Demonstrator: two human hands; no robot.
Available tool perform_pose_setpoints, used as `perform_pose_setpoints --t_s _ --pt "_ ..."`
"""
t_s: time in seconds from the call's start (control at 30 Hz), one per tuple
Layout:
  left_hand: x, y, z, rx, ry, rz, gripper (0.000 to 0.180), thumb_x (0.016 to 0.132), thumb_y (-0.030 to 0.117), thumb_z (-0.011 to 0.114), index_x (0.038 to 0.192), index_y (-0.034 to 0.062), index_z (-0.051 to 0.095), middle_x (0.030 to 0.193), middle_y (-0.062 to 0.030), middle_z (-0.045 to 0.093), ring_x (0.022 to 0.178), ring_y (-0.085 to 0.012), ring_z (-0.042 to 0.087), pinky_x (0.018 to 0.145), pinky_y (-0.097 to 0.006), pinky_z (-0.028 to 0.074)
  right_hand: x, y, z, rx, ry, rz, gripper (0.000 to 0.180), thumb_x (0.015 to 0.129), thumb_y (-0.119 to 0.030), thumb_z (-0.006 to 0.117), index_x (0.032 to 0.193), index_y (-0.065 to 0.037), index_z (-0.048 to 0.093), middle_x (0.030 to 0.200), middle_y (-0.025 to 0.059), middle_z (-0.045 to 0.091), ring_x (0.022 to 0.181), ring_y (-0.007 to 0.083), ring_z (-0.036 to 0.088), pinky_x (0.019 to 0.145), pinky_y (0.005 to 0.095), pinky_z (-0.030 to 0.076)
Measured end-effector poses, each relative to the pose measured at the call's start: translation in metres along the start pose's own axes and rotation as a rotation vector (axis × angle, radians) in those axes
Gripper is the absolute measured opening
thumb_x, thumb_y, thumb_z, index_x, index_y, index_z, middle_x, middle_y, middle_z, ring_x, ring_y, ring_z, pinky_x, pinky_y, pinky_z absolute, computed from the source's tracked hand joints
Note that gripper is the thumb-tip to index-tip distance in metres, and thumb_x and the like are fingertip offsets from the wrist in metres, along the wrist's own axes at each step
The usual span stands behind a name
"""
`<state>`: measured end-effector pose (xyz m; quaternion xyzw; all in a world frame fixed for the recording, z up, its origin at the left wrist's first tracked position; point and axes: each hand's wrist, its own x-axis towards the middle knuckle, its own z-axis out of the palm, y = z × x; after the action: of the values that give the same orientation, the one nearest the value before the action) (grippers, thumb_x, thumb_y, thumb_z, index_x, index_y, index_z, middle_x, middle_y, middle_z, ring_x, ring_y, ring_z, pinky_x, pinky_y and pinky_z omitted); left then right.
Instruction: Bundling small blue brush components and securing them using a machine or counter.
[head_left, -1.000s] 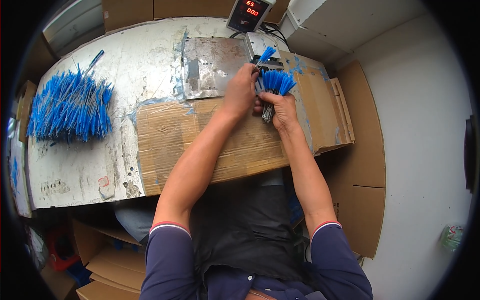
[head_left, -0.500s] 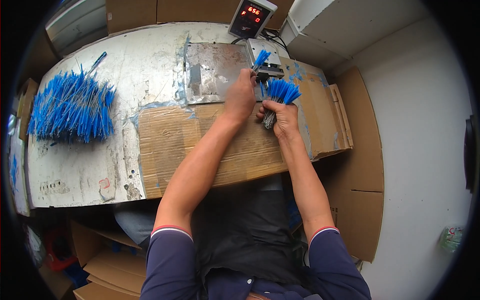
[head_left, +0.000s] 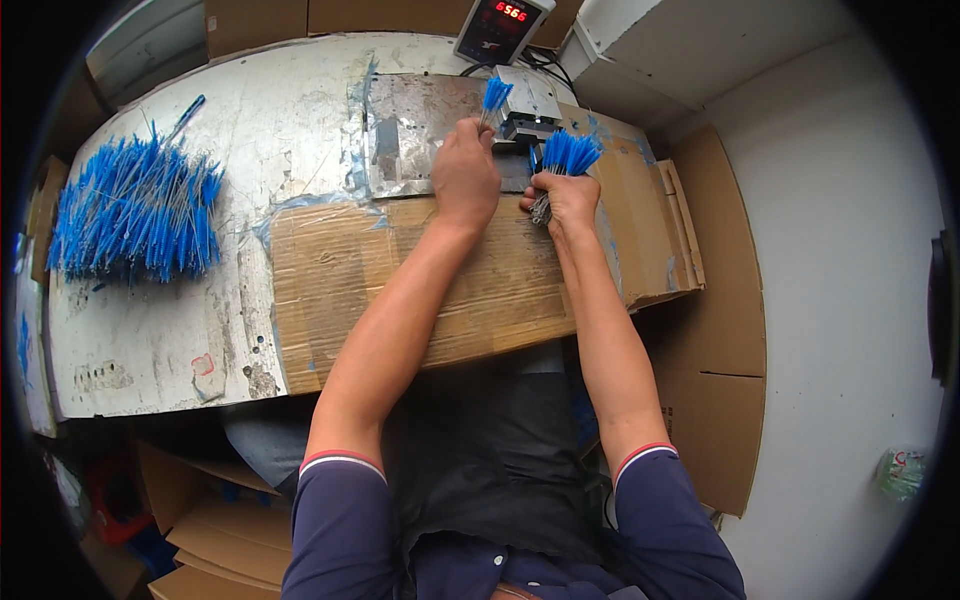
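Seen from above, a person's two bare forearms reach up the middle of the frame over a worn grey desk (head_left: 150, 330) partly covered with flattened cardboard (head_left: 420, 290). In the upper centre, the left hand (head_left: 465, 175) has its fingers closed around the stem of a single blue-bristled brush (head_left: 493, 95), whose tuft stands just above the hand beside a small grey metal machine (head_left: 528, 100). Just to the right, the right hand (head_left: 567, 200) has its fingers clenched around a bundle of blue brushes (head_left: 565, 155), bristles fanned upward and metal stems poking out below the fist. The two hands are near each other but apart. A box with a red digital display (head_left: 500, 25) stands at the top edge, behind the machine. At the left of the frame, well away from the hands, a large loose pile of blue brushes (head_left: 135, 210) lies on the desk. Open cardboard boxes (head_left: 210, 530) sit under the desk at lower left; what is in them cannot be made out.
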<state>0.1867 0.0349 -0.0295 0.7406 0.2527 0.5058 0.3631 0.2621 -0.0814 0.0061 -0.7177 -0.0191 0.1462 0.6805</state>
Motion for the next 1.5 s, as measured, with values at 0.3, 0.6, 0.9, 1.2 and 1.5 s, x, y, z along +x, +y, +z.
perform_pose_setpoints --t_s 0.3,0.6,0.9,1.2,1.5 --pt "-0.001 0.001 -0.001 0.040 0.016 0.022 0.010 0.104 0.015 0.058 0.107 0.0057 0.059 0.095 -0.0124 0.072 0.089 -0.0335 0.070 0.076 -0.045 0.053 0.001 -0.006 0.003 -0.003 0.035 0.041 0.013 0.074 0.016 0.068 0.069 0.007 0.060 0.068 0.0170 0.064 0.053 0.0282 0.066 0.041 0.0411 0.055" --pt "-0.002 0.001 0.000 0.006 0.030 0.042 0.011 0.103 0.015 0.058 0.106 0.0048 0.058 0.091 -0.0156 0.071 0.087 -0.0376 0.069 0.075 -0.048 0.051 0.000 -0.009 0.007 0.009 0.056 0.092 0.011 0.077 0.017 0.066 0.076 0.008 0.060 0.071 0.0180 0.065 0.055 0.0282 0.066 0.044 0.0424 0.057" --pt "-0.004 -0.001 -0.001 0.130 -0.180 0.077 0.005 0.095 0.006 0.059 0.099 0.0050 0.057 0.085 -0.0140 0.068 0.085 -0.0351 0.066 0.075 -0.048 0.047 -0.001 -0.008 -0.005 0.266 0.003 0.185 0.007 0.082 0.008 0.071 0.084 0.006 0.064 0.075 0.0177 0.067 0.059 0.0282 0.068 0.049 0.0452 0.062" --pt "-0.004 -0.001 0.001 0.252 -0.194 0.267 0.012 0.084 0.003 0.058 0.096 0.0061 0.056 0.083 -0.0119 0.068 0.083 -0.0315 0.065 0.076 -0.044 0.047 -0.004 0.001 -0.021 0.319 -0.084 0.136 0.010 0.078 0.010 0.072 0.085 0.007 0.065 0.075 0.0167 0.068 0.061 0.0280 0.070 0.053 0.0447 0.064" --pt "-0.006 -0.002 0.000 0.265 -0.264 0.278 0.016 0.085 -0.001 0.057 0.099 0.0057 0.061 0.088 -0.0128 0.068 0.087 -0.0338 0.063 0.078 -0.046 0.046 -0.010 0.000 -0.026 0.206 -0.093 0.104 0.013 0.077 0.012 0.074 0.087 0.008 0.066 0.076 0.0168 0.068 0.063 0.0285 0.070 0.057 0.0436 0.065"
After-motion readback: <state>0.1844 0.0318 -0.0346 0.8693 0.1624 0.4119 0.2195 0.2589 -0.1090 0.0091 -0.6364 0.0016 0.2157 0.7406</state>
